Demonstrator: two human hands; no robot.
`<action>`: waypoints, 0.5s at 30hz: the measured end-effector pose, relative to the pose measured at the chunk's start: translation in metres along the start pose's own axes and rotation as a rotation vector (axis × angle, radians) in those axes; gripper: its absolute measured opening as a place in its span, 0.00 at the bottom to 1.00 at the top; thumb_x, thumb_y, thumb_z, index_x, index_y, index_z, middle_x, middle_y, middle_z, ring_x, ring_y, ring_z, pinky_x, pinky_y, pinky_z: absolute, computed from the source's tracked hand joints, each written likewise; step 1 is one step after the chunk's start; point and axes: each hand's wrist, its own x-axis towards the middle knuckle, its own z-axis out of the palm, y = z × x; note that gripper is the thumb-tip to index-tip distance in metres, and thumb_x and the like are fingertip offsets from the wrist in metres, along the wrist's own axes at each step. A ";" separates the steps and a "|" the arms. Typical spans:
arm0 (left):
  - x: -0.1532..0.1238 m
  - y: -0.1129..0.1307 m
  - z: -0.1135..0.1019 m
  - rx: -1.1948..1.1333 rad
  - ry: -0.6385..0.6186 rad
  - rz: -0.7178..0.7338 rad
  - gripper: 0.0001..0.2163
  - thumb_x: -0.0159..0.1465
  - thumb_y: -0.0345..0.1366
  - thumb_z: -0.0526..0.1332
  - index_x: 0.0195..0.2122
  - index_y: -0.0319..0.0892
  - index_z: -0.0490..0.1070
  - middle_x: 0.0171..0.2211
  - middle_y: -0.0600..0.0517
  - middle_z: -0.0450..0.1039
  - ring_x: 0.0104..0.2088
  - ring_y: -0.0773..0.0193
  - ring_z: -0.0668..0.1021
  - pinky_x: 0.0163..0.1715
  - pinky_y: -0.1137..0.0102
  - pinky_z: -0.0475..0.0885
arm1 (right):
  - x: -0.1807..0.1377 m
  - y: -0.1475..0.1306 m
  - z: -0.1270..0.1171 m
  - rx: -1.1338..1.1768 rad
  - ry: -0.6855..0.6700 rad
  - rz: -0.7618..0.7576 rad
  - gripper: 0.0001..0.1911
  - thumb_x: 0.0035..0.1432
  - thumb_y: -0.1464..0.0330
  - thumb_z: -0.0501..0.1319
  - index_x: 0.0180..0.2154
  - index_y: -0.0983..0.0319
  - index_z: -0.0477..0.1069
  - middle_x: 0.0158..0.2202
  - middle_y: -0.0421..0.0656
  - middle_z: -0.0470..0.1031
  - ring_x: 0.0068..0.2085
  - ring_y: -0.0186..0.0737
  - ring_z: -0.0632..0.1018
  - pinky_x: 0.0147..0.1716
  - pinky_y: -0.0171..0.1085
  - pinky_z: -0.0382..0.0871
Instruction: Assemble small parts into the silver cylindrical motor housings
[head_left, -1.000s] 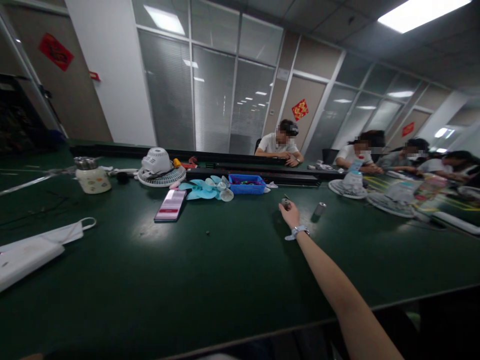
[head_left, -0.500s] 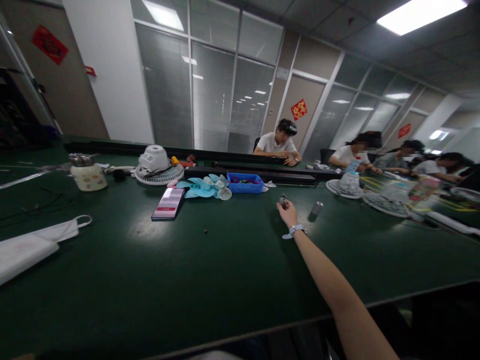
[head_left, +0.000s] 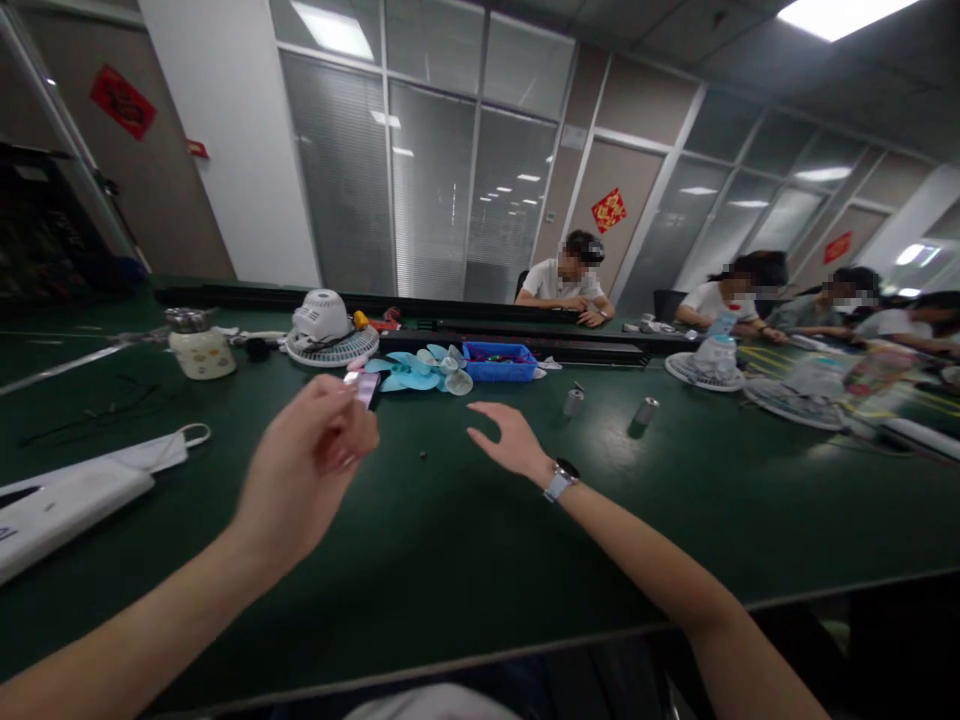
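Observation:
My right hand (head_left: 510, 440) hovers over the green table (head_left: 450, 560), open with fingers spread and nothing in it; a watch (head_left: 559, 481) is on its wrist. A small grey cylinder (head_left: 574, 402) stands on the table just beyond it, and a second one (head_left: 645, 411) lies further right. My left hand (head_left: 307, 470) is raised at centre left, blurred by motion, with fingers curled inward; whether it holds anything is unclear. It partly covers a phone (head_left: 367, 388) lying on the table. A tiny dark screw (head_left: 424, 456) lies between my hands.
Behind the phone are light-blue fan blades (head_left: 424, 372), a blue tray (head_left: 499, 362), a white fan cage (head_left: 326, 335) and a jar (head_left: 199, 352). A face mask (head_left: 161, 450) and white package (head_left: 60, 505) lie left. Several people sit at the far side and right, with more fan parts (head_left: 705, 365).
My right hand let go of the grey cylinder, which now stands on the table, and drew back to the left, opening. My left hand rose into view from below.

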 end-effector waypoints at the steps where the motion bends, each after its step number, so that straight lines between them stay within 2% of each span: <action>1: 0.010 -0.018 0.005 0.076 0.005 -0.006 0.17 0.62 0.43 0.60 0.20 0.43 0.57 0.17 0.59 0.54 0.18 0.70 0.61 0.20 0.74 0.61 | 0.001 -0.016 0.012 0.022 -0.075 -0.062 0.24 0.58 0.56 0.62 0.55 0.53 0.70 0.55 0.41 0.74 0.56 0.40 0.72 0.57 0.40 0.62; 4: 0.037 -0.082 0.004 0.281 0.034 -0.018 0.20 0.58 0.45 0.60 0.17 0.44 0.53 0.17 0.59 0.51 0.19 0.69 0.58 0.19 0.73 0.54 | 0.004 -0.046 0.041 0.052 -0.187 -0.140 0.26 0.57 0.54 0.64 0.55 0.56 0.71 0.52 0.44 0.76 0.54 0.43 0.74 0.54 0.42 0.65; 7: 0.047 -0.131 -0.010 0.413 -0.012 -0.052 0.20 0.57 0.46 0.60 0.16 0.44 0.52 0.15 0.59 0.50 0.19 0.68 0.59 0.20 0.72 0.54 | 0.009 -0.054 0.056 0.046 -0.210 -0.113 0.22 0.59 0.54 0.62 0.51 0.58 0.75 0.50 0.46 0.78 0.50 0.46 0.76 0.50 0.45 0.67; 9: 0.045 -0.148 -0.016 0.475 -0.065 -0.071 0.20 0.58 0.47 0.59 0.16 0.44 0.52 0.15 0.59 0.50 0.20 0.68 0.60 0.21 0.72 0.55 | 0.012 -0.056 0.061 0.037 -0.220 -0.088 0.17 0.60 0.55 0.61 0.45 0.55 0.78 0.48 0.45 0.79 0.48 0.47 0.77 0.46 0.46 0.68; 12: 0.041 -0.156 -0.016 0.547 -0.156 -0.092 0.21 0.58 0.48 0.58 0.16 0.43 0.53 0.16 0.59 0.51 0.21 0.67 0.61 0.23 0.71 0.55 | 0.014 -0.055 0.062 0.027 -0.223 -0.068 0.11 0.60 0.56 0.62 0.39 0.52 0.80 0.45 0.41 0.80 0.45 0.45 0.77 0.43 0.44 0.67; 15: 0.040 -0.157 -0.015 0.596 -0.230 -0.107 0.21 0.58 0.50 0.58 0.16 0.43 0.53 0.16 0.59 0.52 0.21 0.67 0.61 0.24 0.71 0.55 | 0.016 -0.038 0.043 0.002 -0.160 -0.016 0.11 0.62 0.58 0.60 0.40 0.51 0.79 0.43 0.39 0.80 0.44 0.42 0.77 0.44 0.41 0.67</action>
